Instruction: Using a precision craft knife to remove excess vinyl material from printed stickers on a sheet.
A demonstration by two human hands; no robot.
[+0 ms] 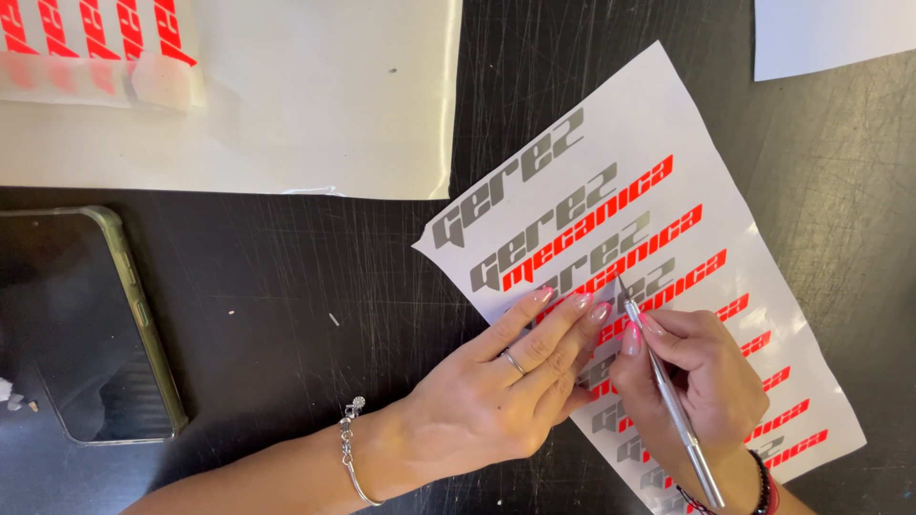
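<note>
At the bottom edge of the frame your right hand (701, 381) is closed around a slim silver craft knife (673, 401), held like a pen between thumb and forefinger, with the handle running down toward your wrist and the fine tip pointing up and left. That tip touches the white sticker sheet (668, 124) just above your fingertips, beside a row of grey and red lettering. A dark beaded band sits on that wrist at the lower right corner.

Just to the left, your left hand (506, 381) lies flat and open, gripping nothing; its fingers (563, 319) stretch up and right and press on the lower left edge of the sheet, close beside the knife tip. A ring shows on one finger, and a silver bracelet (351, 448) circles the wrist at bottom centre.

The sheet runs diagonally from the lower right up toward the top centre, lying on a scratched black work surface (315, 286), with repeated grey and red decals down its length.

At the left edge, a dark phone (86, 324) in a green case lies face up on the surface.

Farther off, in the upper left, a glossy cream backing sheet (315, 95) spreads out, carrying red strips at its top left corner. A plain white sheet (830, 33) shows in the upper right corner.
</note>
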